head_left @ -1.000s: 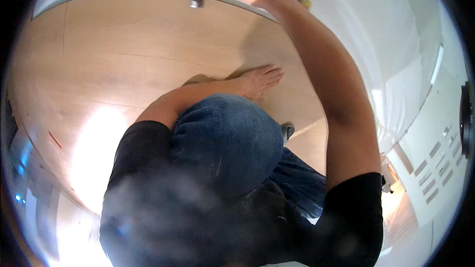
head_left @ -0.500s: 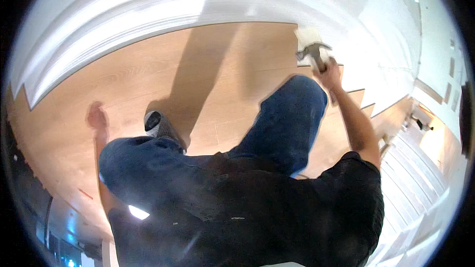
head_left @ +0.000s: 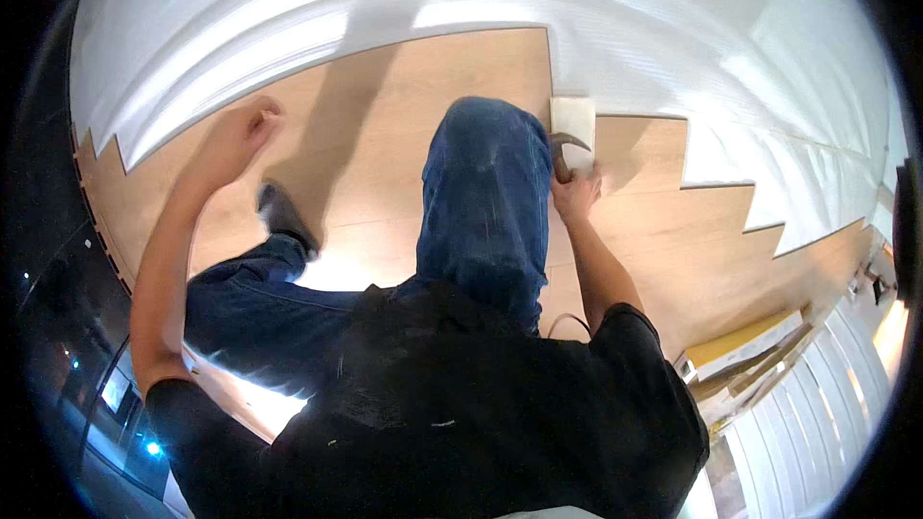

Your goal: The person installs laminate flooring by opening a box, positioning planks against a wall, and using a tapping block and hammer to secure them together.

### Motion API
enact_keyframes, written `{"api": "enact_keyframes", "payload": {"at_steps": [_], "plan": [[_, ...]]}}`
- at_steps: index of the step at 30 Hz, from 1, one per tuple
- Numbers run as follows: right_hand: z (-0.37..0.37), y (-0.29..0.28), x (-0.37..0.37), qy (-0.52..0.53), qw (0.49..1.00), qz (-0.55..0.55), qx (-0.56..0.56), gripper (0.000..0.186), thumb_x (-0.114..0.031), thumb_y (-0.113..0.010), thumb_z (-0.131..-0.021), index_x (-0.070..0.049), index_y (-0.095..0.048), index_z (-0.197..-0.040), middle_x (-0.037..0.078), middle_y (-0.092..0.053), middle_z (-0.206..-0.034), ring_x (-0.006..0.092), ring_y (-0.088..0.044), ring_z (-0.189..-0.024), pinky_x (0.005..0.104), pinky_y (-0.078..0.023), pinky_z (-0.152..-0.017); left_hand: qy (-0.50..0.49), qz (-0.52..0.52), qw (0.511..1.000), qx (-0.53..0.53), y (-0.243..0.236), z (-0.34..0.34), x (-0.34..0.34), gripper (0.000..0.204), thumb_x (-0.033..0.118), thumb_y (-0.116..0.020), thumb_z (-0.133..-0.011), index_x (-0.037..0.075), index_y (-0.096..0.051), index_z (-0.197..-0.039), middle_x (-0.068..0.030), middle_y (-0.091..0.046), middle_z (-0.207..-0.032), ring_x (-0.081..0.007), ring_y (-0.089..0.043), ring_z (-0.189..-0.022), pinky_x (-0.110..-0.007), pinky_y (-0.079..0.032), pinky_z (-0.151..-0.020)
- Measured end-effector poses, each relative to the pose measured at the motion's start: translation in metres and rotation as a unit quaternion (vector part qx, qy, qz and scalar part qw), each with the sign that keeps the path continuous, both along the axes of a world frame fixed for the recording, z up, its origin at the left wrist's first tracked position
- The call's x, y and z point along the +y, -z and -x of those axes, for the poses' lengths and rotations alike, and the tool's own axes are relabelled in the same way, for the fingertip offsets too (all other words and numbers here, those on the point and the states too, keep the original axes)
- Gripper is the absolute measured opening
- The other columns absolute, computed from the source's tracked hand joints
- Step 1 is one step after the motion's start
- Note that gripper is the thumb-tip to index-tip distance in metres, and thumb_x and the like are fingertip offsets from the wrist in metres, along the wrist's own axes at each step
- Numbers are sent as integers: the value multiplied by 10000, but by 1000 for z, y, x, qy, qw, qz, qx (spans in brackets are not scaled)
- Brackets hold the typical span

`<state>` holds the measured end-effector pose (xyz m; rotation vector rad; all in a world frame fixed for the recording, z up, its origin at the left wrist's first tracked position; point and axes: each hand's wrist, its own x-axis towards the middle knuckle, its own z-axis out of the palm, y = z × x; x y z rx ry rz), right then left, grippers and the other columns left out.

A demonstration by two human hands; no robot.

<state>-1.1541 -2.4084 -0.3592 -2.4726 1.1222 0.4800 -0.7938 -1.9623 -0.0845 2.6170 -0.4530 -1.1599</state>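
My right hand (head_left: 577, 194) is closed round a claw hammer (head_left: 565, 149), whose head sits at the near left side of a pale rectangular block (head_left: 575, 117). The block lies beside the stepped end edge of the wood-look floor planks (head_left: 481, 62); whether hammer and block touch, I cannot tell. My left hand (head_left: 248, 130) hangs over the planks at the left, its fingers curled in and slightly blurred, with nothing visible in them. My bent knee in blue jeans (head_left: 486, 173) stands between my hands, close to the hammer.
White underlay sheeting (head_left: 654, 48) with wrinkles spreads beyond the planks, whose right edge runs in steps. To the right lie a yellow-topped package (head_left: 745, 341) and white slatted panels (head_left: 817, 404). A dark glossy surface (head_left: 48, 231) borders the floor at the left.
My left hand has lifted off the floor planks and curled. The hammer, which was raised over the plank end, is now lower by the block. My body and view have shifted right.
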Motion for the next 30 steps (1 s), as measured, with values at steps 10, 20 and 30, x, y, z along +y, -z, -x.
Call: {"api": "enact_keyframes", "payload": {"at_steps": [10,20,30], "plan": [[-146,-3,-47,-26,998,-4,-58,517,-439,-769,-798,-57,-772,-1146,258,-311,-1581,475,-347,-1422,609,-315,-1142,151,48,986,-46,249,86,-211,517,259,-625,-966,54,-530,-1431,-196,-525,-1484,-387,-573,-1279,-472,-464,-1081],[-160,2,-51,-27,998,0,-60,567,-461,-797,-775,-39,-766,-1151,244,-327,-1566,482,-367,-1395,613,-330,-1126,326,30,944,-52,255,116,-289,379,178,-607,-930,-6,-634,-1261,-206,-446,-1534,-369,-553,-1307,-487,-434,-1104],[-150,17,-69,-76,995,-36,-59,547,-485,-796,-804,-38,-771,-1117,274,-268,-1605,469,-353,-1411,599,-328,-1143,352,18,936,-28,245,110,-317,316,142,-556,-956,14,-665,-1223,-196,-419,-1559,-346,-603,-1241,-475,-484,-1048]]}}
